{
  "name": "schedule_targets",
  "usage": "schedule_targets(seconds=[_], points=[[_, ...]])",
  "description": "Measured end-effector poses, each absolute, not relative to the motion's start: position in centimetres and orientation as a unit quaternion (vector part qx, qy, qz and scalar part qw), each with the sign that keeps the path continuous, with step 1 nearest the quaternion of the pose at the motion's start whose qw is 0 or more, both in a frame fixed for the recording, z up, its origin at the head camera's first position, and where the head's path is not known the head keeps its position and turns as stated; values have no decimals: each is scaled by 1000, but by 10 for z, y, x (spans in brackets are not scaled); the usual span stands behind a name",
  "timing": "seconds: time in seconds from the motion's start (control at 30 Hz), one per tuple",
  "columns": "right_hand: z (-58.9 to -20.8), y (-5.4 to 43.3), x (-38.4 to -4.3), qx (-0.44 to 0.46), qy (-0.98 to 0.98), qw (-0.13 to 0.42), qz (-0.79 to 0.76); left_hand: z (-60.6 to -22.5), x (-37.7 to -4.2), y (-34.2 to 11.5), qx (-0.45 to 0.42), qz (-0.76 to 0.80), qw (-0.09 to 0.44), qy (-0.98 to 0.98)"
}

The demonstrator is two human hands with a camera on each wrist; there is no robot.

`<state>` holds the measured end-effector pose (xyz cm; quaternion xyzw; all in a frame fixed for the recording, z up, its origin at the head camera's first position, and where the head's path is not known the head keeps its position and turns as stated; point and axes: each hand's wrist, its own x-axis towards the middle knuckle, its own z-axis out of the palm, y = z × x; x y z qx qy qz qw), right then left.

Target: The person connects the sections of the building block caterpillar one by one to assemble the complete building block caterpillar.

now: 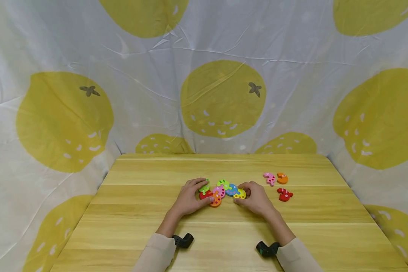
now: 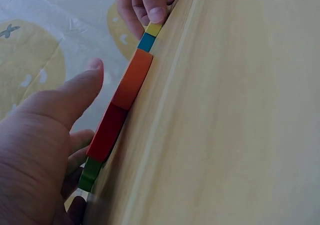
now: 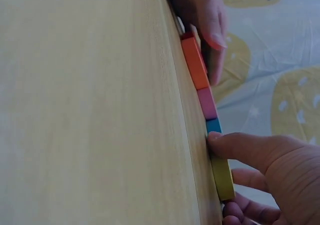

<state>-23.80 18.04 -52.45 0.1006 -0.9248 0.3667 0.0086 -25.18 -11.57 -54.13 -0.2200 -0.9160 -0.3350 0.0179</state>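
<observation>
Multicoloured pieces point(image 1: 232, 190): seven together, three aside

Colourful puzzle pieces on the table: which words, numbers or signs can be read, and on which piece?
"10": loose orange piece
"6": blue piece
"5": green piece beside the blue
"4": joined pink piece
"3": joined orange piece
Too small or blurred: marks on loose pink piece and loose red piece.
No words readable.

From my end I see two plain pale-beige sleeves point(image 1: 155, 252), with a stubby, bent black wrist camera point(image 1: 184, 240) beside each one.
</observation>
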Motion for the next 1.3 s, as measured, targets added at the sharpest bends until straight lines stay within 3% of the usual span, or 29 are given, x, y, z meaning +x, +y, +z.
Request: schedule_targets(seconds=[0.53, 1.07, 1.3], points=[[-521, 197, -238, 105, -911, -15, 398, -537, -250, -111, -198, -336, 24, -920], [-511, 265, -221, 89, -926, 62, 362, -537, -249, -111, -184, -343, 25, -921], [-508, 300, -216, 56, -938, 65, 337, -535, -252, -114, -189, -338, 12, -922]])
